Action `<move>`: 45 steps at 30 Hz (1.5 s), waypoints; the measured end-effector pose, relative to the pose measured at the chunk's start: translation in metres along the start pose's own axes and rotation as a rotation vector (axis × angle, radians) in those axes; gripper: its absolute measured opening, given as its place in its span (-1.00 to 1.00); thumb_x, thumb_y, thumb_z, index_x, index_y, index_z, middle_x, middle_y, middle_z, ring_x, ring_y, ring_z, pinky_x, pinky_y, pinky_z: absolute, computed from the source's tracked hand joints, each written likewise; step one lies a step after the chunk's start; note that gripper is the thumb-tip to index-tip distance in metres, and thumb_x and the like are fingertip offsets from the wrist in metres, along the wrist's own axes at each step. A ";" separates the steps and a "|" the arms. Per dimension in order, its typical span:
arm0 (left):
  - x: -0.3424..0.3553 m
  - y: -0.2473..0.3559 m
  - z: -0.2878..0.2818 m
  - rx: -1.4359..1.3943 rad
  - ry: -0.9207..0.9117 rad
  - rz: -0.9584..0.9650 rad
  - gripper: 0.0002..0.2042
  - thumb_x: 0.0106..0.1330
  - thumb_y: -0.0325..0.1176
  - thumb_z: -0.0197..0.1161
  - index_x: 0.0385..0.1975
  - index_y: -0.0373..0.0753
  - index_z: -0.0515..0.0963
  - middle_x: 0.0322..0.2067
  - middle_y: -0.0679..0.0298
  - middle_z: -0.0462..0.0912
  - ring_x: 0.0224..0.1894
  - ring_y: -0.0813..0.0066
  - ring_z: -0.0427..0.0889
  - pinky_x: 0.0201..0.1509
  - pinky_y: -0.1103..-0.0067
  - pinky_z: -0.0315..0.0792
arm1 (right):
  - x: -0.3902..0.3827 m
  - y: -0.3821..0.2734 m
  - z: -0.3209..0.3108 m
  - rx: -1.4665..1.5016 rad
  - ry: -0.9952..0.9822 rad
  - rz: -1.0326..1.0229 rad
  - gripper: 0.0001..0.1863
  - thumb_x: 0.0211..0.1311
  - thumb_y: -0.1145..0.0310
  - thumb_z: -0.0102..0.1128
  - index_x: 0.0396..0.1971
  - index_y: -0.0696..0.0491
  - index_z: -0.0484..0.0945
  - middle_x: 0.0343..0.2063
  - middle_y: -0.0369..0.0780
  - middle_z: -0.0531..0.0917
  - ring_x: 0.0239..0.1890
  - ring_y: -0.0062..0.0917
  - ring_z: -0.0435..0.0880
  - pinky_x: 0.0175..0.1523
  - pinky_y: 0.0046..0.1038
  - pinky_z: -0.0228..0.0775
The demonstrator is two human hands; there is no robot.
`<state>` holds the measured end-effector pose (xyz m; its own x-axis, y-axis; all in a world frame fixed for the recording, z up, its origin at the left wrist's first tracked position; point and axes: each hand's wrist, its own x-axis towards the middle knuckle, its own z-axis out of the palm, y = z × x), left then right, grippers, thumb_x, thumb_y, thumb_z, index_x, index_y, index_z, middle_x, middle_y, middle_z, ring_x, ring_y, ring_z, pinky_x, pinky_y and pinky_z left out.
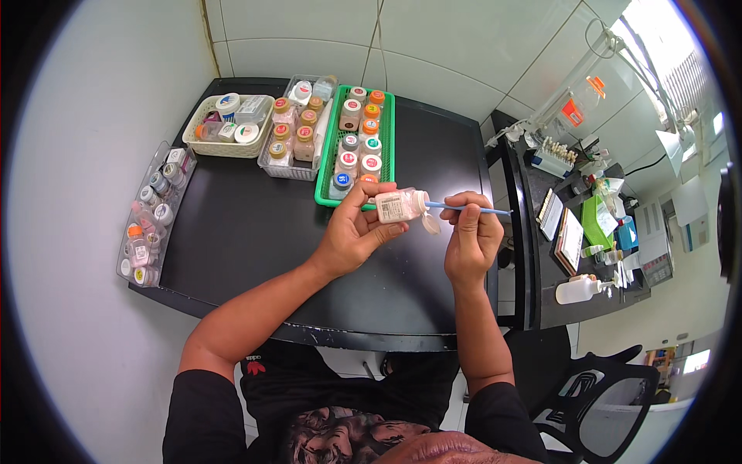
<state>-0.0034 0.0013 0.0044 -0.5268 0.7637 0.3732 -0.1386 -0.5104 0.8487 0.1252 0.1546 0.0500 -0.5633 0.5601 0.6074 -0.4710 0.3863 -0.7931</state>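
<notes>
My left hand (358, 232) is closed round a small white plastic bottle (397, 207) with a printed label. The bottle lies tipped on its side above the black table, its mouth to the right. Its white flip lid (430, 224) hangs open below the mouth. Between the thumb and fingers of my right hand (473, 240) is a thin blue stick (483, 209), held like a pen. The stick's left end reaches the bottle's mouth; whether its tip is inside is hidden. Just beyond my left hand stands a green basket (390, 147) of small jars with coloured caps.
Clear plastic trays (290, 172) (126, 251) and a cream basket (202, 148) hold more jars on the black table (232, 224). Beyond its right edge, a side desk carries a white pump bottle (578, 291) and a green box (595, 220). A black chair (599, 402) stands at lower right.
</notes>
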 end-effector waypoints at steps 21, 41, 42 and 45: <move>0.001 -0.003 -0.001 0.029 0.044 -0.062 -0.46 0.57 -0.25 0.33 0.41 -0.29 0.30 0.19 0.07 0.61 0.09 0.36 0.73 0.08 0.52 0.64 | 0.005 -0.004 -0.002 -0.100 -0.018 0.065 -0.70 0.70 0.33 0.04 -0.13 0.23 0.68 -0.27 -0.25 0.69 -0.25 -0.66 0.63 -0.13 -0.58 0.40; 0.005 -0.005 -0.006 -0.049 0.101 -0.038 -0.52 0.60 -0.38 0.27 0.41 -0.33 0.31 0.18 0.09 0.61 0.17 0.36 0.67 0.25 0.45 0.61 | 0.004 0.005 -0.004 -0.019 -0.085 0.072 -0.67 0.71 0.30 0.02 -0.14 0.24 0.67 -0.20 -0.23 0.71 -0.29 -0.67 0.62 -0.18 -0.58 0.40; 0.006 -0.007 -0.008 0.008 0.100 0.000 -0.51 0.58 -0.41 0.30 0.41 -0.33 0.31 0.19 0.09 0.59 0.18 0.35 0.67 0.24 0.44 0.62 | 0.005 0.004 -0.001 -0.048 -0.114 0.068 -0.67 0.71 0.31 0.02 -0.14 0.24 0.67 -0.21 -0.23 0.70 -0.29 -0.67 0.62 -0.18 -0.58 0.39; 0.003 -0.003 -0.005 0.035 0.094 0.000 -0.47 0.54 -0.45 0.33 0.42 -0.32 0.31 0.23 0.10 0.55 0.21 0.35 0.66 0.26 0.45 0.62 | 0.002 0.004 -0.004 -0.026 -0.084 0.050 -0.68 0.71 0.31 0.02 -0.13 0.24 0.67 -0.25 -0.23 0.68 -0.31 -0.67 0.60 -0.20 -0.60 0.37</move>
<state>-0.0089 0.0033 0.0012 -0.6036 0.7225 0.3373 -0.1108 -0.4949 0.8619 0.1246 0.1603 0.0483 -0.6415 0.5160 0.5676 -0.4235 0.3787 -0.8229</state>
